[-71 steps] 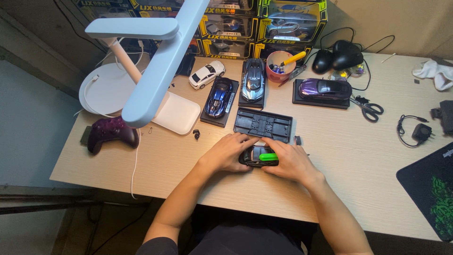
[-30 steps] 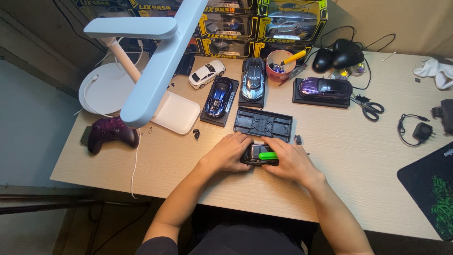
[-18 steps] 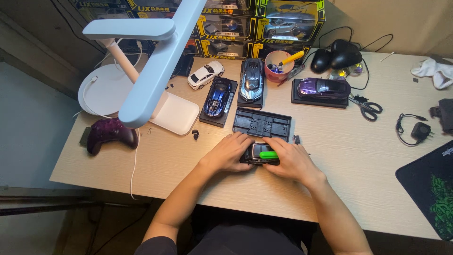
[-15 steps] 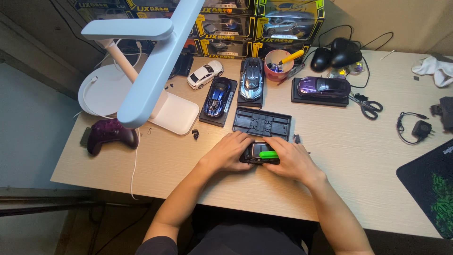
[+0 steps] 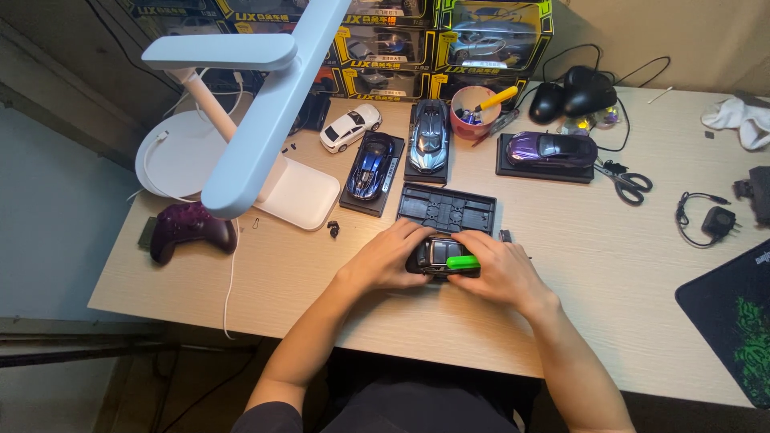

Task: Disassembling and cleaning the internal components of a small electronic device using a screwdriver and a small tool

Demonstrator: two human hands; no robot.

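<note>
Nothing moved: both hands, left (image 5: 391, 258) and right (image 5: 496, 269), still grip black model car (image 5: 437, 255) between them.

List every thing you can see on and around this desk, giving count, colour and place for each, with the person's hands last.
Dark model car: 1, black, held in both hands.
Green tool: 1, on that car, under the right fingers.
Empty base: 1, black, just behind the hands.
Other model cars: 4; white, blue, silver-blue, purple.
Desk lamp: 1, white, left.
Game controller: 1, maroon, left edge.
Cup: 1, pink, back centre.
Scissors: 1, black, right.
Left hand: on car.
Right hand: on car.
</note>
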